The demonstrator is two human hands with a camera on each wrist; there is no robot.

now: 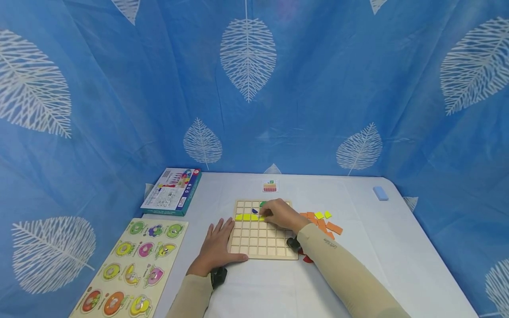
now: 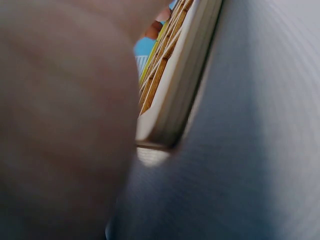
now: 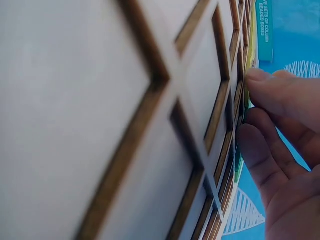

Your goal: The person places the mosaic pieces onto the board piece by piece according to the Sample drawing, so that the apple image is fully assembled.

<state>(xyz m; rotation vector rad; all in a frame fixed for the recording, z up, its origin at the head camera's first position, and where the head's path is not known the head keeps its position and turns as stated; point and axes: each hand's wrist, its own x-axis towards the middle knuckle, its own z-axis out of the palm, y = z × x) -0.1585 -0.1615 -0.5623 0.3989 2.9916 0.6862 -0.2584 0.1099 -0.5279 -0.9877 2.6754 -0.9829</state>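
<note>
A wooden grid board [image 1: 258, 238] lies on the white table, with a row of yellow tiles [image 1: 246, 217] across its upper part. My right hand [image 1: 280, 214] reaches over the board, its fingertips pinching a yellow tile [image 1: 261, 218] at the right end of that row; the fingers partly hide it. Beside those fingers lies a dark blue piece [image 1: 255, 211], and a green piece [image 1: 263, 204] shows farther back. My left hand [image 1: 216, 245] rests at the board's left edge, fingers straight and spread, thumb along the front corner. The left wrist view shows the board's edge [image 2: 175, 90] close up.
Orange and yellow pieces [image 1: 334, 228] lie loose right of the board, with red pieces [image 1: 308, 259] near my right wrist. A small picture card [image 1: 270, 186] is behind the board. To the left are a box [image 1: 171, 192] and a fruit puzzle board [image 1: 135, 265]; a blue block [image 1: 380, 193] lies far right.
</note>
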